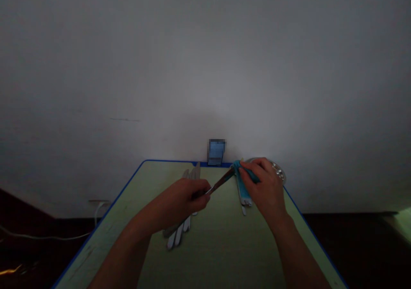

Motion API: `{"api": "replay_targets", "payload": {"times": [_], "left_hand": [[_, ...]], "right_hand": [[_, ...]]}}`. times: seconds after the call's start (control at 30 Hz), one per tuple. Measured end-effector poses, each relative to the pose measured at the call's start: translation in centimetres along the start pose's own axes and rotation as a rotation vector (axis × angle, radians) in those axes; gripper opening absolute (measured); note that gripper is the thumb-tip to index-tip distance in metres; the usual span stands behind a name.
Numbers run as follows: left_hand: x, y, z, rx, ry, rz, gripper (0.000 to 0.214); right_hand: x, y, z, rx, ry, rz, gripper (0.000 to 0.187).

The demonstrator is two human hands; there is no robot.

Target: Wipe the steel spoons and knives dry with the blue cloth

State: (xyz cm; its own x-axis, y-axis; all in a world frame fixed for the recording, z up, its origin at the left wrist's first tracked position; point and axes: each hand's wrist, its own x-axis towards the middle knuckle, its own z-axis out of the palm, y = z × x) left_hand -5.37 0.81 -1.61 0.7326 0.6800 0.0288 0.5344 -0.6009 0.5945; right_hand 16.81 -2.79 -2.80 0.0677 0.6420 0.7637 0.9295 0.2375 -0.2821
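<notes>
Clamping fingers on a stiff, slippery knife (221, 183) (better hold by handle), the left hand (189, 197) meets soft teal cloth (243, 184) closed inside the right hand (263, 187) by the table's far edge (167, 161).

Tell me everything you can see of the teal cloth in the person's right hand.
The teal cloth looks like soft fabric, gathered into a narrow folded band, though the dim light hides its texture. It runs from near the far edge of the green table toward the person, held by the right hand, whose fingers wrap over its upper part. Pale white pieces stick out from its near end. The slim tool in the left hand appears to touch its upper end.
</notes>
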Motion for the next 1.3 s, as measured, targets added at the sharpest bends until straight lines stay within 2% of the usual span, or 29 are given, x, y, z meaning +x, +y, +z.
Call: {"api": "replay_targets", "payload": {"times": [0.73,0.97,1.1,1.3], "left_hand": [[-0.6,0.1,-0.2,-0.022,-0.039,0.019,0.019],[-0.3,-0.1,-0.5,-0.093,-0.020,-0.034,0.021],[0.2,-0.4,-0.6,-0.166,0.039,-0.093,0.023],[1.0,-0.4,-0.5,-0.227,0.049,-0.092,0.023]], "right_hand": [[0.0,1.3,0.0,-0.007,0.017,0.110,0.019],[0.0,1.3,-0.1,-0.005,0.106,0.137,0.019],[0.1,0.7,-0.3,0.049,0.134,0.076,0.018],[-0.1,-1.1,-0.4,0.125,0.008,-0.134,0.017]]}}
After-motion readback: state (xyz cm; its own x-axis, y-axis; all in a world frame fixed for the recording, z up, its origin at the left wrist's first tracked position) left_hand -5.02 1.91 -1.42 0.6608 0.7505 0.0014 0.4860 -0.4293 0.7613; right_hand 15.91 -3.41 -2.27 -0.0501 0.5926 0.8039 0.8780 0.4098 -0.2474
